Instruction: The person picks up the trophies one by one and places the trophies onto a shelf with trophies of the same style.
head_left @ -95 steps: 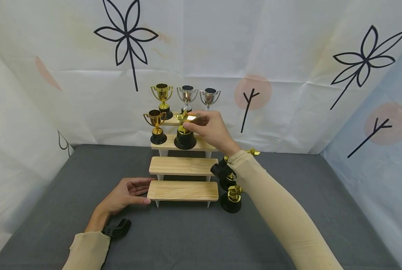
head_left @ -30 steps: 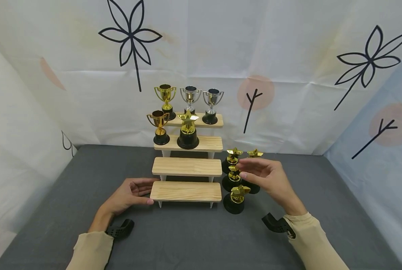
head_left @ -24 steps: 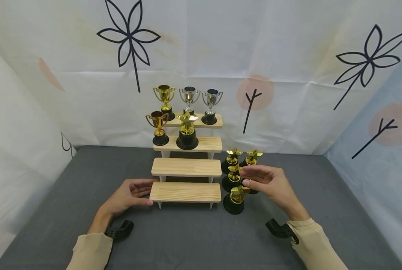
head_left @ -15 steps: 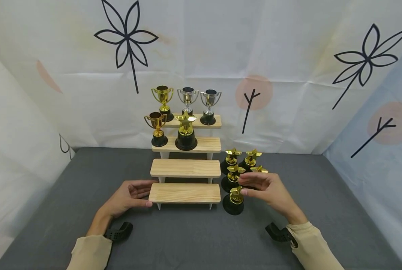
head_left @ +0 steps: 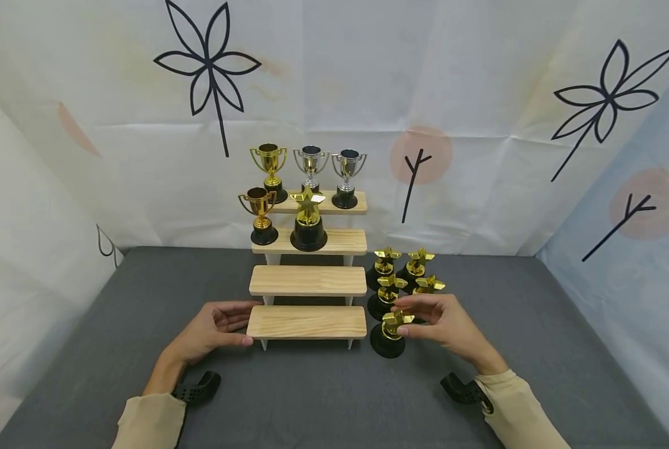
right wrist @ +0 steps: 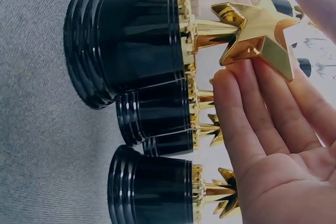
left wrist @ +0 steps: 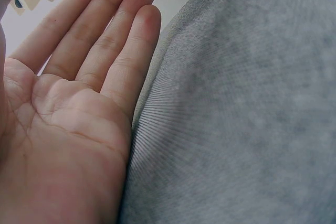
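My left hand [head_left: 208, 330] lies beside the left end of the lowest step of a wooden display stand [head_left: 306, 321]. In the left wrist view its fingers [left wrist: 84, 40] reach out nearly straight, their tips at a wooden edge. My right hand [head_left: 444, 321] is at the front star trophy [head_left: 387, 344], gold star on a black base, standing on the table right of the stand. The right wrist view shows fingers [right wrist: 273, 98] behind the star and the thumb [right wrist: 317, 6] apart from it. Another star trophy [head_left: 309, 234] stands on the second step from the top, right of a bronze-coloured cup trophy [head_left: 261, 221].
On the top step are a gold cup trophy [head_left: 269, 163] and two silver ones, including the right silver cup trophy [head_left: 348, 168]. Several star trophies, such as the back-left one [head_left: 385, 265], stand close behind the front one. A patterned cloth [head_left: 480, 199] hangs behind the grey table [head_left: 312, 399].
My right hand has let go of the star trophy on the second step from the top, then come right and down to the front star trophy. My left hand has stayed beside the stand.
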Available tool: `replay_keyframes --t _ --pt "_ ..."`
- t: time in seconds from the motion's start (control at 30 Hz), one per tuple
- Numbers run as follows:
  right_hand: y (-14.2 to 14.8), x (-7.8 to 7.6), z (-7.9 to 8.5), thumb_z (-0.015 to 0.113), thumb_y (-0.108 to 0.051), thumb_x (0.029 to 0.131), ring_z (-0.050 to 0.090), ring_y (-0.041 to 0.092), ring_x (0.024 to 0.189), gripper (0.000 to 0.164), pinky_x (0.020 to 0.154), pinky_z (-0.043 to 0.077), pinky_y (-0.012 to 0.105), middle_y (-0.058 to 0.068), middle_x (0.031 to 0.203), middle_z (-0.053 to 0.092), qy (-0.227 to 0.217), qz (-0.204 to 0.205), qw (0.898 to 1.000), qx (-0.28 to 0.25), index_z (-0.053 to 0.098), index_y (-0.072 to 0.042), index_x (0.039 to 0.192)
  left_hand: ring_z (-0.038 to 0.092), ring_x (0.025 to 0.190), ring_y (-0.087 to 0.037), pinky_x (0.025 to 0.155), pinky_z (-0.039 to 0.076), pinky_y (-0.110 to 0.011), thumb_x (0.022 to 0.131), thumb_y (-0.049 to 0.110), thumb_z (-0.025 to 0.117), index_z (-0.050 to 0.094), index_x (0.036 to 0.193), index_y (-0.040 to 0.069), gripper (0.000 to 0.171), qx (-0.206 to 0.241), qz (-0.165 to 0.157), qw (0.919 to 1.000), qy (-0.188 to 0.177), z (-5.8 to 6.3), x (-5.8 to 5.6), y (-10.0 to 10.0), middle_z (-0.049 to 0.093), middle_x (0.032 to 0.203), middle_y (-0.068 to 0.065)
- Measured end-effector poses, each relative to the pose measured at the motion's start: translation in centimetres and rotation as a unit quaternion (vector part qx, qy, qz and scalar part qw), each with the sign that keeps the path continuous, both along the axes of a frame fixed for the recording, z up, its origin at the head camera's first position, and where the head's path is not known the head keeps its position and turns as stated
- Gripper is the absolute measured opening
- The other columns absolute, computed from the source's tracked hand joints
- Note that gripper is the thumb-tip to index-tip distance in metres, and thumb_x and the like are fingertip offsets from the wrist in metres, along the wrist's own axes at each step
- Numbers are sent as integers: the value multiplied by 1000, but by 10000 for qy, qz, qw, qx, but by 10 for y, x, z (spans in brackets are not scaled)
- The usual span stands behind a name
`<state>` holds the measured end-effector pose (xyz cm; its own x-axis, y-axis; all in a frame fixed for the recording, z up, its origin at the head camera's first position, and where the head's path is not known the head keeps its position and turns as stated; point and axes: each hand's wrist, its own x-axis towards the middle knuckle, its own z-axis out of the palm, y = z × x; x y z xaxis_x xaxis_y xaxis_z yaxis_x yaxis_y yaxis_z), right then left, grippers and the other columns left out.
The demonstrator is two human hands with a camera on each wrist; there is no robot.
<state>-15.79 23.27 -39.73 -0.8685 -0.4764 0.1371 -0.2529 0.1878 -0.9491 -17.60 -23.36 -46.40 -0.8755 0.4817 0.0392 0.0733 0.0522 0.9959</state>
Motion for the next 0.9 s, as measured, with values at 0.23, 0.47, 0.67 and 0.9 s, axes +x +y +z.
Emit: replay_keyframes --t 0.23,0.47,0.67,0.9 --pt "-1 -1 -4 81 -4 86 66 11 114 47 93 58 30 26 129 63 -118 -112 9997 197 64 9 127 63 120 -12 101 52 -29 80 -1 84 45 141 -18 75 -36 22 10000 8 3 1 0 49 141 -36" --pt "-3 -1 -10 81 -9 87 66 10 113 44 93 58 30 23 128 65 -128 -177 9988 433 67 6 126 63 120 -13 100 53 -30 79 -3 84 45 141 -19 75 90 -23 9999 40 2 1 1 50 141 -35" --pt "-3 -2 -15 80 -7 88 70 14 105 38 86 60 29 20 119 69 116 -190 9985 498 69 6 122 63 120 -13 100 53 -30 78 -3 84 45 141 -19 76 125 -37 9999 60 0 2 1 52 141 -33" --pt "-4 -2 -14 80 -5 87 71 16 102 33 84 61 30 16 114 72 320 -231 9983 439 73 3 118 63 120 -13 101 52 -30 79 -3 84 45 141 -19 75 109 -17 9999 31 1 0 1 50 141 -35"
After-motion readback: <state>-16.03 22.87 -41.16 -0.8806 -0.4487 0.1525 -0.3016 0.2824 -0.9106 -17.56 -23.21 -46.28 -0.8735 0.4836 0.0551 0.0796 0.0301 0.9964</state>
